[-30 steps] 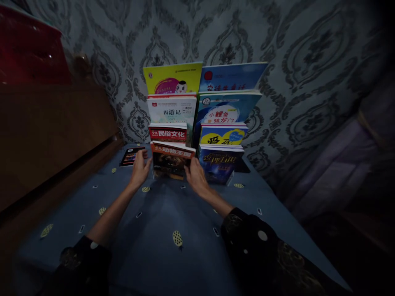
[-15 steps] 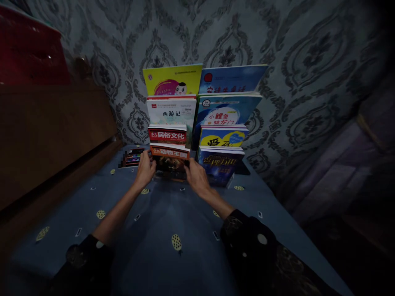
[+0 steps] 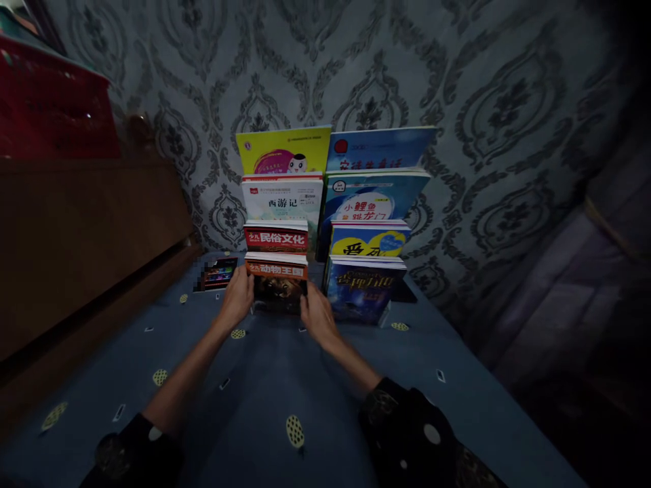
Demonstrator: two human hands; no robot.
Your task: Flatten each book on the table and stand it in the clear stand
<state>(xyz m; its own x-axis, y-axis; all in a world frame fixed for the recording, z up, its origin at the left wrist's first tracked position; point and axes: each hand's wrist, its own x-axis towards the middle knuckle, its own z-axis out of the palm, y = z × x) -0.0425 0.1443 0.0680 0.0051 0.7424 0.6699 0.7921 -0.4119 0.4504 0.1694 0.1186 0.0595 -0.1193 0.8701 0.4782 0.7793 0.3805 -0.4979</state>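
Observation:
Both hands grip a children's book with an orange band and a dark animal cover, upright at the front of the left row. My left hand is closed on its left edge, my right hand on its right edge. Behind it rise a red-topped book, a pale book and a tall yellow book. The right row holds a dark blue book, a yellow-and-blue book, a teal book and a blue book. Whatever supports the rows is mostly hidden.
A blue cloth with pineapple prints covers the surface. At left are a wooden headboard or cabinet, a red box and a dark printed item. Patterned wallpaper stands behind; a pale curtain hangs at right.
The orange-banded book has shifted slightly left and sits straighter in line with the red-topped book, both hands still on it. The camera view has tilted up a little.

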